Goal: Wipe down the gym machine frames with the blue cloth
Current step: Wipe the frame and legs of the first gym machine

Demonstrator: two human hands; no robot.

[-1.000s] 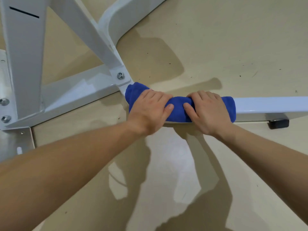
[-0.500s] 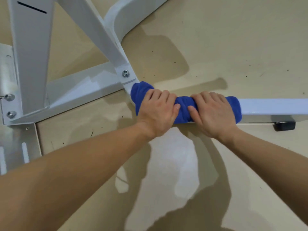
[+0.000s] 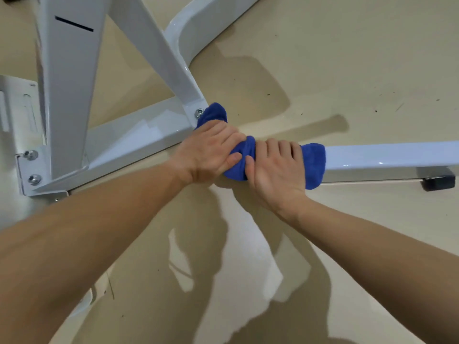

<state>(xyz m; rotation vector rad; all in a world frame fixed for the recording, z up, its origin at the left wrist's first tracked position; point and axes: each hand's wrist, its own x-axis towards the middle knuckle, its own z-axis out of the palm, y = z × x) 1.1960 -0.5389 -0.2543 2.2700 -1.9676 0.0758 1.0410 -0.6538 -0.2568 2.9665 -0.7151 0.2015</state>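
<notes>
Presently, head view, the only feed I have from my station. The blue cloth [image 3: 313,165] is wrapped round the low white frame rail [image 3: 387,155] and bunched between both hands.

Left hand [image 3: 206,155]: fingers [image 3: 223,135] curled over the top of the cloth, grasping it against the rail, thumb on the near side. Right hand [image 3: 273,170]: fingers [image 3: 283,148] likewise curled over cloth and rail, its thumb almost touching the left thumb.

A tuft of cloth stands just beyond the left fingers, against the joint where a bolt [image 3: 199,112] fixes the diagonal brace [image 3: 154,53]. Outward of the right fingers a short band of cloth shows. Past it, bare rail runs to a black rubber foot [image 3: 438,182] on the floor [image 3: 323,70].

Judgement: the step in hand is wiping this base rail at its joint end. The next move, I judge, calls for sliding the wrapped cloth outward, past the right fingers, with even pressure from both hands so it does not bunch further. Whether the brace and the upright post [image 3: 69,83] beyond the left fingers have been wiped, I cannot tell.
</notes>
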